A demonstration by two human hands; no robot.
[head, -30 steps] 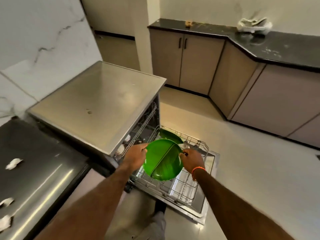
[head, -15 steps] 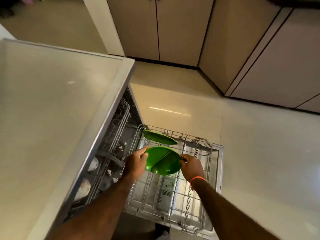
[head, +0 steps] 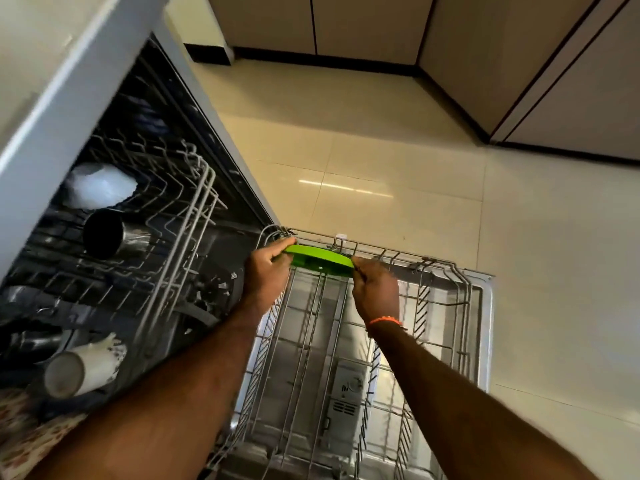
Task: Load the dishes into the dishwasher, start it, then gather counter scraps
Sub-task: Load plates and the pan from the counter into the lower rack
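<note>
Plate (head: 320, 259) | left hand (head: 268, 271), right hand (head: 375, 289) pinch opposite rims | held edge-on at far rack (head: 446, 271) end, to slot between wires

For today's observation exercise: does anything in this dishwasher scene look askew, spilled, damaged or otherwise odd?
Nothing stands out. Both hands, left and right, hold the green plate at the far end of the pulled-out lower rack. A white mug lies on its side in the upper rack.
</note>
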